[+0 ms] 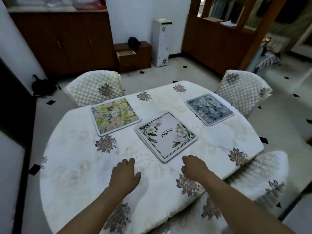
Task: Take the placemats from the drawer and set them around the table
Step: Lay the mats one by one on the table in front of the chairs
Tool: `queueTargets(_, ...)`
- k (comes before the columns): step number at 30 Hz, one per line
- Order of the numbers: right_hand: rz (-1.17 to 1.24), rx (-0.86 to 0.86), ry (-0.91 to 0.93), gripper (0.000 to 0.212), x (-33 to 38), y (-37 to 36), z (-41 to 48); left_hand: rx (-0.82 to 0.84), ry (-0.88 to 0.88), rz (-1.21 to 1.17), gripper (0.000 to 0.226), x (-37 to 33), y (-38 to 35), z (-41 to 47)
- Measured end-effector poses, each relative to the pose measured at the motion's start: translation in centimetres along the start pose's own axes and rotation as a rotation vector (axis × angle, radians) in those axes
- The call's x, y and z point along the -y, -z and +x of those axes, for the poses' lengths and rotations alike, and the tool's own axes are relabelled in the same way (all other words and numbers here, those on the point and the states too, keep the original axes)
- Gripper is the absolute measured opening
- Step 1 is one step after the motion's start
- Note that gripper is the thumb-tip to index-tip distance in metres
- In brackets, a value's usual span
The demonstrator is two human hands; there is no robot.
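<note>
The white placemat with script lettering and flower sprays is the landmark: it lies near the middle of the table, turned so that one corner points back toward the person, and that near corner sits between the two hands and just beyond them. The right hand is the nearer one, its curled fingers just short of the mat's near right edge and not touching it; the left hand rests loosely curled on the cloth, a little farther off to the mat's near left. Both hands hold nothing. There may be a second mat under the white one, since a pale rim shows along its left edge, though this cannot be told for sure. Beyond the white mat to the left lies the green floral placemat, before a quilted chair; beyond it to the right lies the blue floral placemat, before another quilted chair. A third covered chair stands at the white mat's right, at the table's edge. By my judgement the white mat is not yet at a seat, and moving it toward the near or right edge would fall to the right hand. The table wears a pale embroidered cloth, soft and likely to ruck if a mat is dragged. Far beyond the white mat, against the back wall, the drawer of a low wooden cabinet stands open.
</note>
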State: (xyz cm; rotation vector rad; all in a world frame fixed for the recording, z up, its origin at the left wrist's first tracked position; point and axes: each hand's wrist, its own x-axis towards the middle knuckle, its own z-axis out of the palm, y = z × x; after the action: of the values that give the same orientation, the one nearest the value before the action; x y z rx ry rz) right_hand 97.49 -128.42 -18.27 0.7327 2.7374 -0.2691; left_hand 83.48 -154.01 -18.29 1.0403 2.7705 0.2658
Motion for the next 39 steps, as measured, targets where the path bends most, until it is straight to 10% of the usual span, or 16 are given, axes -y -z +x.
queueTargets(24, 0.519, -0.019, -0.226, 0.05, -16.4, -2.9, 24.8, -0.075, 1.117, -0.789, 0.043, -16.9, -12.6, 17.4)
queueTargets(39, 0.587, -0.132, 0.33, 0.029, -6.6, -2.7, 13.9, -0.478, 0.805, -0.571, 0.014, -11.0, -7.0, 2.8)
